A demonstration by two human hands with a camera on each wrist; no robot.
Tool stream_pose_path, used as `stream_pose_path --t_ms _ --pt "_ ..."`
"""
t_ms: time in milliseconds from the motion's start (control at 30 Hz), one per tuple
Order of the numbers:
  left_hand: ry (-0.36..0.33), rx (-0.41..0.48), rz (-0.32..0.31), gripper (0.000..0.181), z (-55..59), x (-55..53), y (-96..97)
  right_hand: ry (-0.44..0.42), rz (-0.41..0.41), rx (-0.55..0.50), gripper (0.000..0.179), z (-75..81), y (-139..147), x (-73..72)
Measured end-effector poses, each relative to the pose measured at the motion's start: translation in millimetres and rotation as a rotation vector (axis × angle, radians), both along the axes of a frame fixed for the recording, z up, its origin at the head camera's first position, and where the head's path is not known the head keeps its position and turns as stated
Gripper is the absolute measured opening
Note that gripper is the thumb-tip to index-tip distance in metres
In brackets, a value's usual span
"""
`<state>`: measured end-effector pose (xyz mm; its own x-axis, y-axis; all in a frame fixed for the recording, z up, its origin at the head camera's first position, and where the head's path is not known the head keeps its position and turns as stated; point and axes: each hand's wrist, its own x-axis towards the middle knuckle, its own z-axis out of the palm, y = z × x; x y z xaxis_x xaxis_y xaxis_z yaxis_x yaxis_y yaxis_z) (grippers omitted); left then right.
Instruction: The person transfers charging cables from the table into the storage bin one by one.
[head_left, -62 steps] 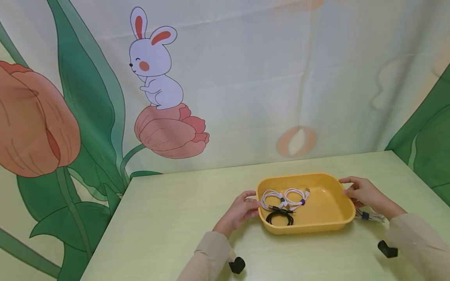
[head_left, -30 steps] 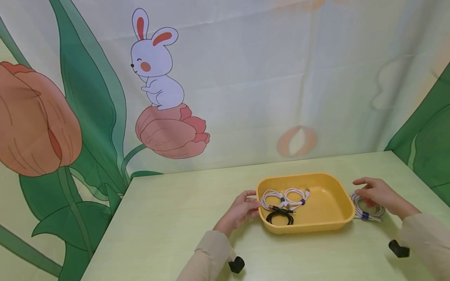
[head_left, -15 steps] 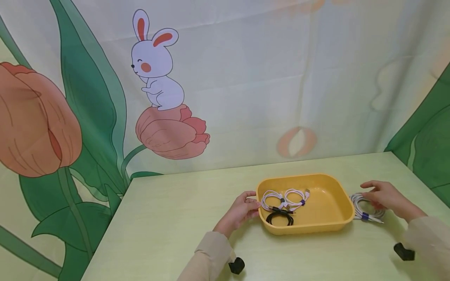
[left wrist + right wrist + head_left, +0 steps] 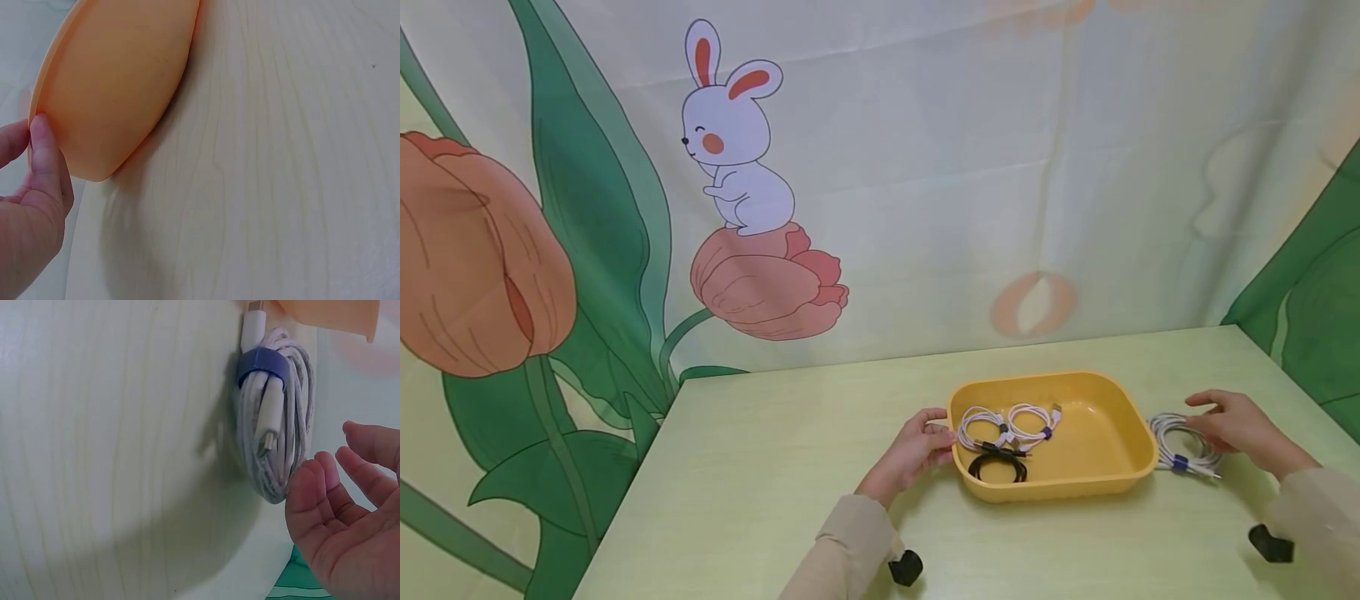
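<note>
My left hand holds the left end of a yellow plastic tray; in the left wrist view, thumb and finger pinch its rim. Inside the tray's left half lie two coiled white USB cables and a coiled black cable, bound with small ties. Just outside the tray's right end, a larger coiled whitish cable with a blue strap lies on the table. My right hand hovers at its right side, fingers loosely curved, fingertips right at the coil in the right wrist view, gripping nothing.
The pale wood-grain table ends at the back against a cloth printed with a rabbit and tulips. Black wrist pieces hang below both sleeves.
My right hand has let go of the tray's right end and moved right, past the larger cable coil, which shows more fully. The left hand and tray stay in place.
</note>
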<state>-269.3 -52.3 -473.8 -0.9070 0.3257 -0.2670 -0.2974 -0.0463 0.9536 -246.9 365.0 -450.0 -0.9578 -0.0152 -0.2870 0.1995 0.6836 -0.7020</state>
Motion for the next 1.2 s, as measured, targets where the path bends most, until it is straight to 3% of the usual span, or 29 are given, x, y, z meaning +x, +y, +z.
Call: stream_pose_path --t_ms 267,433,933,1200 --pt "-0.003 0.017 -0.023 0.041 7.2 5.1 -1.2 -0.025 -0.045 0.000 0.066 -8.6 8 -1.0" --pt "-0.002 0.007 -0.008 0.041 0.5 0.8 -0.4 -0.023 -0.059 0.007 0.066 -10.2 11 -2.8" --pt "0.003 0.003 -0.005 0.040 0.6 0.7 -1.2 -0.037 -0.090 0.022 0.057 -8.8 13 1.1" --pt "0.003 -0.004 -0.008 0.042 -0.6 -0.3 -1.8 -0.044 -0.085 0.022 0.054 -19.6 16 1.8"
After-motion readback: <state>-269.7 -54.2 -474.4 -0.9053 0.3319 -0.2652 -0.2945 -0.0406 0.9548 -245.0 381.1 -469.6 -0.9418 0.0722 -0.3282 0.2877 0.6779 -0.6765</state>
